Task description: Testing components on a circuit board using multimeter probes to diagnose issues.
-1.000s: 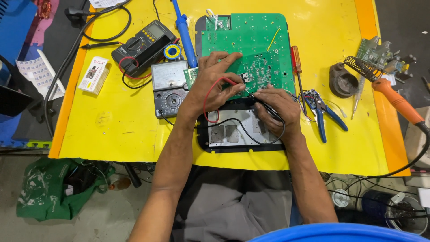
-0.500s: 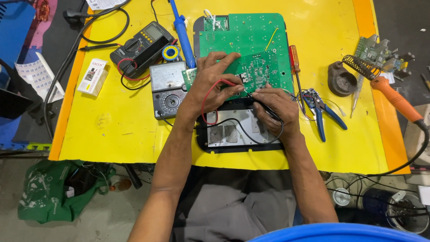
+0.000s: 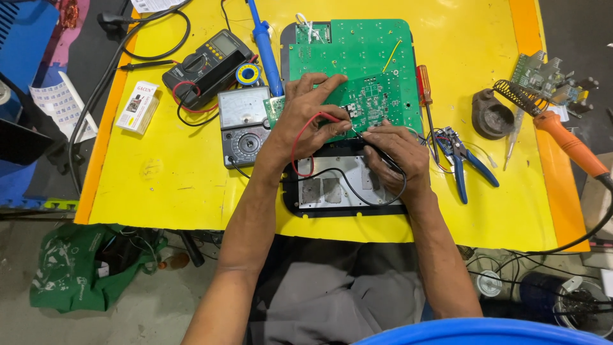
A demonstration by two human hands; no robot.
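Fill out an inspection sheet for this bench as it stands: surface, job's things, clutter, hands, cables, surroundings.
Surface: yellow table, orange edge strips.
Job's things: green circuit board lying in an open dark casing; analog meter beside it.
Clutter: digital multimeter, solder reel, small box, red screwdriver, blue pliers, orange soldering iron, iron stand, spare boards.
Hands: left hand on the board with the red lead; right hand holding the black probe.
Cables: red lead, black lead, black mains cable.
Surroundings: green bag on the floor, blue tub rim.
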